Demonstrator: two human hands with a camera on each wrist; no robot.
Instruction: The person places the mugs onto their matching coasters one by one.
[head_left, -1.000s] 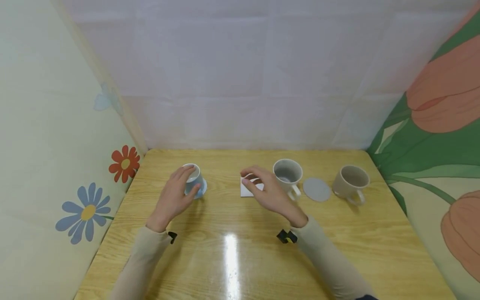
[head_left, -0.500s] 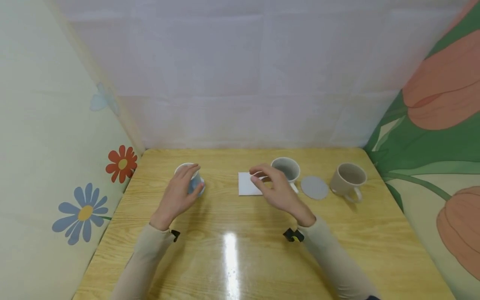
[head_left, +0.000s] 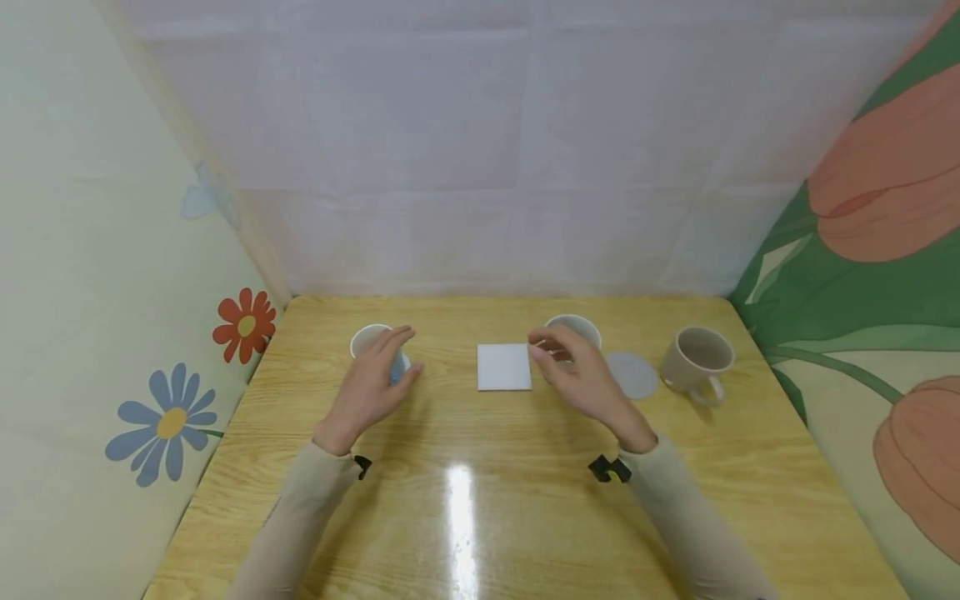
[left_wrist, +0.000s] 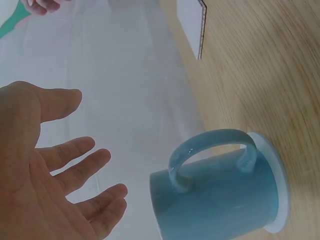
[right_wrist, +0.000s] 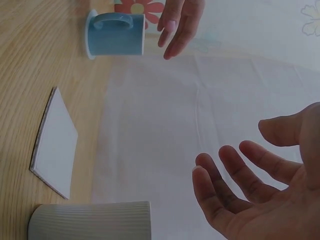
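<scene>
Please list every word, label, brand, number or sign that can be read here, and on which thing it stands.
None: no readable text shows in any view.
The blue mug, ribbed mug, beige mug, white square coaster and grey round coaster show no lettering on visible surfaces.
Anything on the black right-wrist piece is too small to read.

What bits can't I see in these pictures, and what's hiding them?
- Head view: the handle of the blue mug, hidden by the left hand.
- Head view: the front of the middle mug, hidden by the right hand.
- Left wrist view: part of the blue mug and most of the right hand, cut off by the picture's edges.
- Right wrist view: one side of the ridged mug, cut off by the bottom edge.
</scene>
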